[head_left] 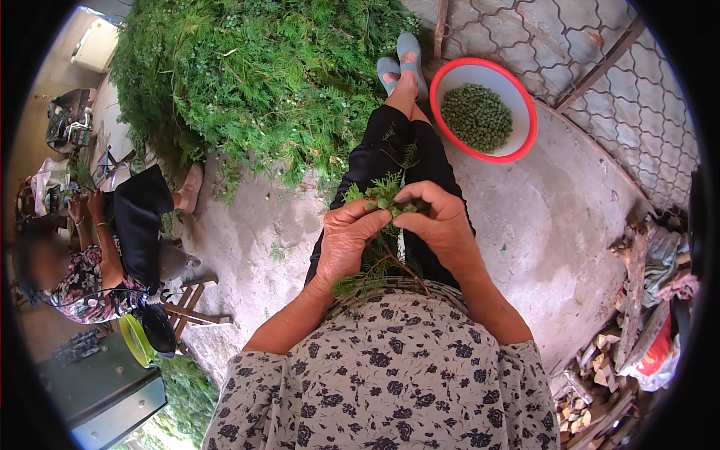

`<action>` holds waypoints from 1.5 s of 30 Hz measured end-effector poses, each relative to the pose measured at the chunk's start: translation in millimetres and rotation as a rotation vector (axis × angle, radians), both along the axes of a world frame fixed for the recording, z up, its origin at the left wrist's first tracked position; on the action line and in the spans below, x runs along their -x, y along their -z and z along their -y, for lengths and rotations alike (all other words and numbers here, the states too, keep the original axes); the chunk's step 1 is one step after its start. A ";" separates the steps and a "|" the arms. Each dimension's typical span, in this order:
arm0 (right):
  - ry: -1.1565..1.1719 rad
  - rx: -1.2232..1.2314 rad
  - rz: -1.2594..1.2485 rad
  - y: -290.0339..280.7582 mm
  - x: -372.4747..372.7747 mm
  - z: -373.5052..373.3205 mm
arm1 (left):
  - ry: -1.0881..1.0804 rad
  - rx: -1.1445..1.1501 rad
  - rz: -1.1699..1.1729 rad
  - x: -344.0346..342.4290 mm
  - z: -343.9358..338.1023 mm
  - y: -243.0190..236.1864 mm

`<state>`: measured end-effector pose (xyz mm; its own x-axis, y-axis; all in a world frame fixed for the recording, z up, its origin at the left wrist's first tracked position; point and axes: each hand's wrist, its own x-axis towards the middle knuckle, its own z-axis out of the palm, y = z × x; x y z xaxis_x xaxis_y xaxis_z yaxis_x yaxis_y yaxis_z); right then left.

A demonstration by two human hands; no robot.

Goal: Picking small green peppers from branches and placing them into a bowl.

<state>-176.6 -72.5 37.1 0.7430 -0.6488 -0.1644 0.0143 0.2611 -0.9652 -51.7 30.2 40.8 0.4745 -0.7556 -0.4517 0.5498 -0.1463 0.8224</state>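
Over my lap, a leafy green conifer sprig (386, 187) with small round green cones is held between my two hands. My left hand (345, 244) is closed on the sprig, thumb and forefinger pinched at the cones. Opposite it, my right hand (444, 229) has its thumb and curled forefinger closed around the same cluster, almost touching the left fingertips. The brown stem (390, 255) trails down toward my waist. Beyond my right knee stands a white basin with a red rim (534, 124), holding a heap of green cones (478, 118).
A big pile of cut conifer branches (262, 82) lies ahead and left. On the left another person (105, 255) sits beside a wooden stool (191, 307). Wire fencing (562, 45) leans at the far right; chopped firewood (592, 382) and bags (656, 345) lie at the near right.
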 end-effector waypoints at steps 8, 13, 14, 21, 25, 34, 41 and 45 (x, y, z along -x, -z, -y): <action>-0.058 -0.288 -0.076 -8.3 2.9 4.9 | 0.086 0.026 0.019 1.8 -2.5 4.1; 0.019 -0.358 0.056 -2.4 4.1 5.9 | 0.081 0.020 0.111 1.4 -0.1 1.3; 0.011 -0.370 0.072 -3.0 4.6 6.9 | 0.081 0.020 0.111 1.3 -0.7 3.0; 0.027 0.595 -0.037 3.7 -6.9 1.1 | 0.269 -0.032 0.531 0.9 -1.1 5.5; -0.057 0.085 -0.180 -3.1 -4.8 2.2 | 0.173 0.010 0.325 0.9 -0.7 10.5; 0.165 -0.578 0.171 21.1 9.0 10.1 | 0.030 0.042 -0.151 -6.5 1.2 5.7; 0.027 -0.446 0.070 19.3 -0.2 -3.1 | 0.088 0.037 -0.093 -5.7 1.0 7.5; -0.020 -0.305 0.046 10.0 -1.5 -3.3 | 0.156 0.015 0.071 -8.0 -2.9 8.3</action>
<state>-175.1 -69.2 27.1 0.7666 -0.5595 -0.3152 0.0483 0.5396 -0.8405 -43.7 33.0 32.6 0.3811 -0.8290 -0.4093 0.4613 -0.2132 0.8613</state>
